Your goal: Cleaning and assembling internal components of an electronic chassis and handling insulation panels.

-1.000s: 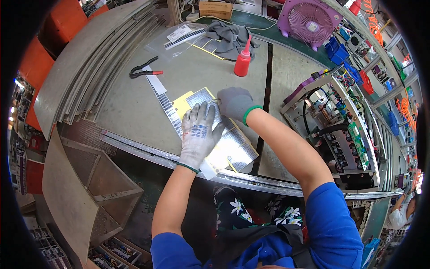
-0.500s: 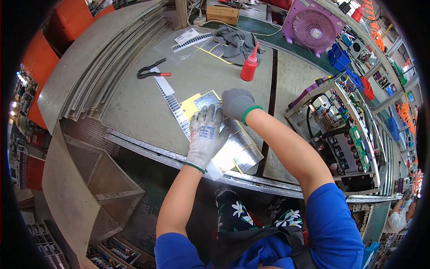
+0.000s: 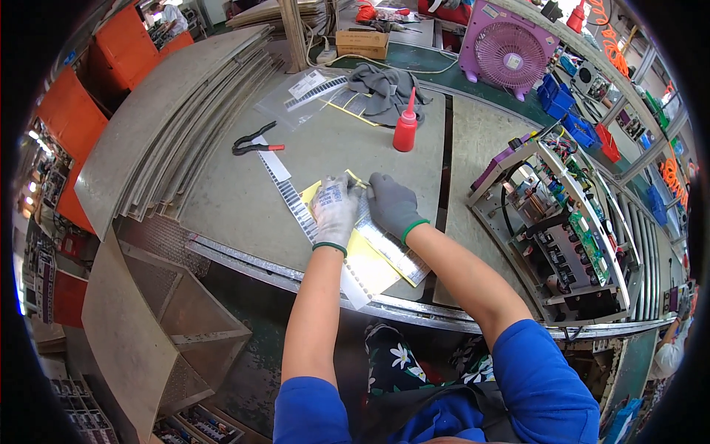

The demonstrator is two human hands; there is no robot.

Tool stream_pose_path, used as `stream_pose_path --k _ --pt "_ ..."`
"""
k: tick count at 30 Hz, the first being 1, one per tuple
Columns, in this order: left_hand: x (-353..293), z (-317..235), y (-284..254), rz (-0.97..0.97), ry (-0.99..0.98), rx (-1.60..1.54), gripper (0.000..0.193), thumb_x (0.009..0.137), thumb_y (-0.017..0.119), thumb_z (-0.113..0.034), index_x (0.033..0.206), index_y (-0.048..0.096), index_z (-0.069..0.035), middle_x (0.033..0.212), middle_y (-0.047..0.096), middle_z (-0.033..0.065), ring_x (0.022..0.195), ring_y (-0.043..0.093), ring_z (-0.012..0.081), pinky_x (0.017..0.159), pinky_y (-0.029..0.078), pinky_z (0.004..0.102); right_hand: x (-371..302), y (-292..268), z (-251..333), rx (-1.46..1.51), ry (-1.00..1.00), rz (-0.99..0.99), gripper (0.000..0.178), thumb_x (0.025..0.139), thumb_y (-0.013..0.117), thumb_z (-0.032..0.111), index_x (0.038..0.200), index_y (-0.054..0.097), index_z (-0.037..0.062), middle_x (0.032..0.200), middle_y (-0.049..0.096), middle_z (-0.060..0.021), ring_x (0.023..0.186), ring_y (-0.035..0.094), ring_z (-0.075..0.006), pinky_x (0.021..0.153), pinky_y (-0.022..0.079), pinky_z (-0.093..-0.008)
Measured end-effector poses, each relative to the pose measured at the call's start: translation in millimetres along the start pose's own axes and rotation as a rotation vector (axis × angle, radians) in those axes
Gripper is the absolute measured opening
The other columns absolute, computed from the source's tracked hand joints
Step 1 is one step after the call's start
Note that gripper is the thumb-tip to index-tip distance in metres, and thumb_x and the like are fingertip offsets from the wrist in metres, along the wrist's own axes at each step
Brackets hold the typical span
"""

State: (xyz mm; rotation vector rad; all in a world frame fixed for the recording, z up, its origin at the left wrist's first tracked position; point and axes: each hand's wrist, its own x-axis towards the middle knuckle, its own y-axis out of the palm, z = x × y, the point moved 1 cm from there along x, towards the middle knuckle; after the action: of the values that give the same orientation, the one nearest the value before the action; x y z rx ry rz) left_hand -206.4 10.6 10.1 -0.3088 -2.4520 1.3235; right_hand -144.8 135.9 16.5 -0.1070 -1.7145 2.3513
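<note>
Yellow-and-silver flat label sheet (image 3: 376,272) lies nearer me than the red spouted bottle (image 3: 404,135); my white-gloved left hand (image 3: 336,206) and grey-gloved right hand (image 3: 394,206) touch the sheet, whether pinching I cannot tell.

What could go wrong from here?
1. The left hand and right hand crowd together at the silver sheet's far end, so it might crease.
2. The pliers lie across the patterned strip's far end; tugging the strip could drag them.
</note>
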Motion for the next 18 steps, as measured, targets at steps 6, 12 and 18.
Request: stream_pose_path --k 6,12,18 --pt "3 -6 12 -0.096 -0.112 -0.074 0.028 0.089 0.062 -0.034 0.104 0.072 -0.012 0.108 0.068 0.0150 0.105 0.064 0.0330 0.090 0.049 0.0448 -39 14 -7 0.080 -0.162 -0.335 0.017 0.089 0.060 0.019 0.103 0.059 0.0102 0.096 0.059 -0.0123 0.090 0.060 -0.0329 0.075 0.051 -0.0475" --pt "41 31 -22 -0.102 -0.197 -0.312 0.029 0.089 0.064 -0.027 0.102 0.072 -0.003 0.097 0.072 0.0182 0.091 0.069 0.0341 0.083 0.053 0.0397 -42 12 2 -0.006 -0.199 -0.310 0.019 0.087 0.061 0.021 0.102 0.062 0.0090 0.096 0.060 -0.0111 0.088 0.062 -0.0297 0.072 0.050 -0.0441" --pt "21 -7 -17 0.265 0.023 -0.204 0.033 0.078 0.073 -0.027 0.102 0.072 -0.005 0.106 0.071 0.0171 0.102 0.067 0.0321 0.090 0.051 0.0394 -40 11 0 -0.041 -0.157 -0.267 0.022 0.085 0.063 0.020 0.104 0.063 0.0096 0.097 0.060 -0.0112 0.091 0.062 -0.0296 0.073 0.051 -0.0442"
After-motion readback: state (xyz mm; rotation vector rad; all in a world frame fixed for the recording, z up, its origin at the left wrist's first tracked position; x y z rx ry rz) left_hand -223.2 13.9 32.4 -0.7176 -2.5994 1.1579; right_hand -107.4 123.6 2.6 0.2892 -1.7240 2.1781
